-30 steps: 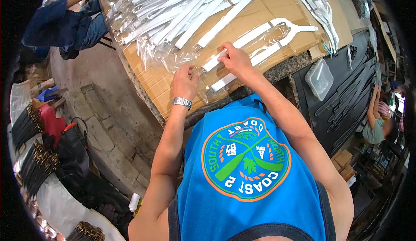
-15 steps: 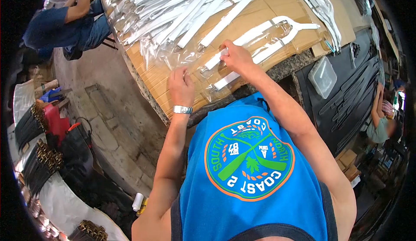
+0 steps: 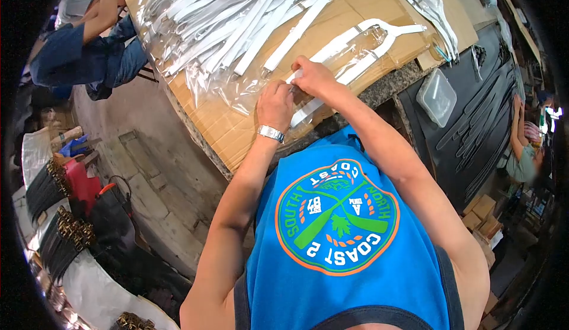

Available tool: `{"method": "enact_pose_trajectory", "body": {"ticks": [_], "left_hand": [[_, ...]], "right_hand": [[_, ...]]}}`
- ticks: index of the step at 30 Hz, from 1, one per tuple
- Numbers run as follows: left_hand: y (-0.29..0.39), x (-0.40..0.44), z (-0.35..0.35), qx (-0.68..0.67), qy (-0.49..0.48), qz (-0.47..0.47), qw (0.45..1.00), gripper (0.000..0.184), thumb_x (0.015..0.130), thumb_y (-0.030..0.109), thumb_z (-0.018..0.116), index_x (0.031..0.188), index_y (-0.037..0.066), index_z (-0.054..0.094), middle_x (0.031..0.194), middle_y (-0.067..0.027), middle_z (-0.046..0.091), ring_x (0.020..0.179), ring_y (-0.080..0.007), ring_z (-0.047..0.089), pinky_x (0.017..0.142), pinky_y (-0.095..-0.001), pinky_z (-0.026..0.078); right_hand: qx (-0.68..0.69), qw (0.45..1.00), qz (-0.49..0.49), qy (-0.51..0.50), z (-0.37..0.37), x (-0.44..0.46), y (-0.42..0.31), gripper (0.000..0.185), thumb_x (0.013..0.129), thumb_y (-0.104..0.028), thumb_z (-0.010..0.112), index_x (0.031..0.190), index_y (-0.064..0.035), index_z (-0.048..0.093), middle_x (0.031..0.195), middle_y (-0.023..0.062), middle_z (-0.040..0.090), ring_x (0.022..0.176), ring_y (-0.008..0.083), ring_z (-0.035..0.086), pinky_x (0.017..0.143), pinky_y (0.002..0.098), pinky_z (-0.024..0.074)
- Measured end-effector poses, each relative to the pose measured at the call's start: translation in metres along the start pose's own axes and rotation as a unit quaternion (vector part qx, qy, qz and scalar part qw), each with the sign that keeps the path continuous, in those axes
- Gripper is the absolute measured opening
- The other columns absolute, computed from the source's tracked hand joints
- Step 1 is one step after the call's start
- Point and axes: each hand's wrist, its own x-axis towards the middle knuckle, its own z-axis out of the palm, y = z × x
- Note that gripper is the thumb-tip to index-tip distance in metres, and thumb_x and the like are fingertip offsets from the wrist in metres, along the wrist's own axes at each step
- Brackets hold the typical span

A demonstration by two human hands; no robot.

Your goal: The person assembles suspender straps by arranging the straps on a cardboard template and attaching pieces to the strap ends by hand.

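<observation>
White suspenders (image 3: 335, 46) in a clear plastic sleeve lie on the cardboard-covered table (image 3: 222, 131), their Y-shaped end pointing right. My right hand (image 3: 313, 78) pinches the near end of the upper strap. Close beside it, my left hand (image 3: 275, 106), with a metal watch on the wrist, has its fingers closed at the clip end of the same strap; the fingertips hide the clip. The lower strap end (image 3: 306, 112) lies just below my right hand. A pile of white straps (image 3: 237, 13) in clear plastic covers the far side of the table.
More white straps (image 3: 424, 1) hang at the right. A clear plastic box (image 3: 437, 97) rests on a black surface beside black straps (image 3: 474, 116). One person (image 3: 77, 54) sits at the upper left; another (image 3: 521, 158) is at the far right. Black bundles (image 3: 59, 241) stand at lower left.
My left hand has moved right and up from the table's left part to the strap end, next to my right hand. My right hand still pinches the strap and has shifted slightly left.
</observation>
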Motion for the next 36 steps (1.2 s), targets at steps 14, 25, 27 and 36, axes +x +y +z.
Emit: {"method": "enact_pose_trajectory", "body": {"ticks": [14, 25, 27, 36], "left_hand": [[-0.012, 0.001, 0.013, 0.019, -0.013, 0.032, 0.999, 0.014, 0.082, 0.007, 0.066, 0.096, 0.004, 0.063, 0.098, -0.0154, 0.063, 0.092, -0.0374, 0.059, 0.079, -0.0456, 0.048], [-0.007, 0.003, 0.006, 0.019, -0.052, 0.054, 0.997, 0.013, 0.090, 0.007, 0.060, 0.102, 0.002, 0.060, 0.098, -0.0167, 0.059, 0.090, -0.0370, 0.057, 0.078, -0.0443, 0.046], [-0.001, 0.004, 0.007, 0.013, -0.055, 0.054, 0.997, 0.013, 0.091, 0.006, 0.060, 0.102, 0.001, 0.060, 0.099, -0.0169, 0.058, 0.089, -0.0365, 0.057, 0.077, -0.0436, 0.046], [-0.009, 0.006, 0.004, -0.007, -0.096, 0.028, 0.995, 0.016, 0.090, 0.004, 0.060, 0.105, 0.001, 0.058, 0.101, -0.0158, 0.056, 0.086, -0.0325, 0.057, 0.073, -0.0403, 0.048]], "right_hand": [[0.082, 0.972, 0.117, 0.187, -0.083, -0.133, 0.099, 0.029, 0.088, -0.032, 0.064, 0.107, -0.0119, 0.070, 0.096, 0.0131, 0.072, 0.093, 0.0352, 0.068, 0.081, 0.0452, 0.0526], [0.150, 0.834, 0.338, 0.409, -0.112, -0.267, 0.276, 0.021, 0.089, -0.024, 0.064, 0.102, -0.0095, 0.072, 0.098, 0.0132, 0.072, 0.094, 0.0308, 0.068, 0.083, 0.0397, 0.0515], [0.151, 0.810, 0.356, 0.440, -0.130, -0.263, 0.321, 0.023, 0.088, -0.025, 0.064, 0.102, -0.0074, 0.072, 0.097, 0.0131, 0.072, 0.094, 0.0277, 0.069, 0.082, 0.0378, 0.0513], [0.013, 0.817, 0.322, 0.479, -0.232, -0.192, 0.390, 0.033, 0.091, -0.017, 0.058, 0.121, -0.0075, 0.067, 0.105, 0.0128, 0.070, 0.102, 0.0283, 0.066, 0.091, 0.0385, 0.0501]]}}
